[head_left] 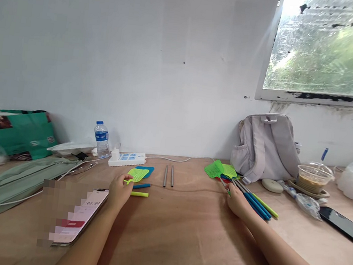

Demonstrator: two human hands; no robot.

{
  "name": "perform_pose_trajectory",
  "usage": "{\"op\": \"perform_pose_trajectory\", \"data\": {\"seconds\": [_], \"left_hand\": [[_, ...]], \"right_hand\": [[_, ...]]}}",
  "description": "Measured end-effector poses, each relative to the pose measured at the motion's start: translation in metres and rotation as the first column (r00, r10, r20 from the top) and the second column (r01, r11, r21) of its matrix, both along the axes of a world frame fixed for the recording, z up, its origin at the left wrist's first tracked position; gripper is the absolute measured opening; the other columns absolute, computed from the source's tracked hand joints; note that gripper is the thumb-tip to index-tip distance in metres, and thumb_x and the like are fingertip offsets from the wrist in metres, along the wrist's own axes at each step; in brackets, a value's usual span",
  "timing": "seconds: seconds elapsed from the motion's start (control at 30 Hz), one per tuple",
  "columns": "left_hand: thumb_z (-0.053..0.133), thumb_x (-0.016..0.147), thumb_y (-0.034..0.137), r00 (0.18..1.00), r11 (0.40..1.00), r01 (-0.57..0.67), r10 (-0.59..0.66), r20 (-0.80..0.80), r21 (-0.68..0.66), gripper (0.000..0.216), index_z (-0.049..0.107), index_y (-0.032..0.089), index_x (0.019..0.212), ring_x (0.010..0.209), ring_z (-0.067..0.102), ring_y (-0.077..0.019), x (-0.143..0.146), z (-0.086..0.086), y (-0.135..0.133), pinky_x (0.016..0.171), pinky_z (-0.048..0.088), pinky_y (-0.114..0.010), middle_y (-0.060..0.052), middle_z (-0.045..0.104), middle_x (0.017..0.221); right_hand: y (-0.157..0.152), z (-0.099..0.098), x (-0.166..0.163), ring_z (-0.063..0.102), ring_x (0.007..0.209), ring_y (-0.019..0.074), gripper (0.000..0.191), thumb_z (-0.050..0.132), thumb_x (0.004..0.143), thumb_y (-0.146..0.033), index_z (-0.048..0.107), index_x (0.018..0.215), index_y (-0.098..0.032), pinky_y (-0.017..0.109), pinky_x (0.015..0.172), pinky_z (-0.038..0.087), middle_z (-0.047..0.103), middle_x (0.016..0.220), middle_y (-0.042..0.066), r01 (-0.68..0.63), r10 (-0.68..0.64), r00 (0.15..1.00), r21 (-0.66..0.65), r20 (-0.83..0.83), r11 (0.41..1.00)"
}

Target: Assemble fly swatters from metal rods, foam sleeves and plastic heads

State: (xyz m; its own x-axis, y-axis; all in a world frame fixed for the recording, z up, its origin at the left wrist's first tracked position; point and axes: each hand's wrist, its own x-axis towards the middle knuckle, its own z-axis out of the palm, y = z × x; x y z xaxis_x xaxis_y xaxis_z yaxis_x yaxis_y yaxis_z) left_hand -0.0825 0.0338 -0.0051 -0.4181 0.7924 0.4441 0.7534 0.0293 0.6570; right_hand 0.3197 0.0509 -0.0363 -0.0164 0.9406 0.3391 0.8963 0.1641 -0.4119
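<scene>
My left hand [120, 193] is closed, thumb and forefinger pinching the short stem of a yellow-green mesh fly swatter head [139, 174]. A blue swatter head [148, 171] lies partly under it. Beside my fingers rest a blue handle [142, 186] and a yellow-green handle [140, 194]. Two metal rods [165, 176] lie side by side in the middle. At the right, my right hand [238, 200] has its fingers closed on the metal rod of a green fly swatter [214, 169]. Several assembled swatters with blue handles [257, 207] lie under and beside that hand; my palm hides part of them.
A phone [80, 217] lies left of my left forearm. Behind stand a power strip [127, 158] and a water bottle [101, 139]. A grey backpack [267, 147], an iced drink cup [313, 180] and a black phone [346, 226] are at the right.
</scene>
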Motion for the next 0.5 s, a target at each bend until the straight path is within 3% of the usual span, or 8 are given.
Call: {"op": "perform_pose_trajectory", "data": {"seconds": [0.2,0.5], "left_hand": [[0.044,0.064,0.019,0.977,0.997,0.039,-0.053,-0.204,-0.072,0.022,0.061,0.019,0.077,0.088,0.055,-0.0236,-0.005,-0.003,0.001,0.079,0.043,-0.033,-0.006,0.062,0.090],[0.045,0.066,0.020,0.955,0.990,0.007,-0.049,-0.293,-0.142,0.025,0.064,0.020,0.081,0.090,0.056,-0.0243,-0.008,-0.010,0.006,0.083,0.041,-0.035,-0.007,0.061,0.092]], "right_hand": [[-0.008,0.009,-0.006,0.054,0.084,0.0197,0.032,0.034,0.068,0.004,0.050,0.092,-0.010,0.025,0.072,0.037,0.057,0.089,0.014,0.067,-0.058,0.993,-0.081,0.107,0.994],[-0.007,0.013,-0.001,0.053,0.091,0.0229,0.042,0.035,0.066,0.006,0.050,0.104,-0.004,0.027,0.074,0.036,0.056,0.095,0.019,0.130,-0.114,0.978,-0.084,0.176,0.988]]}}
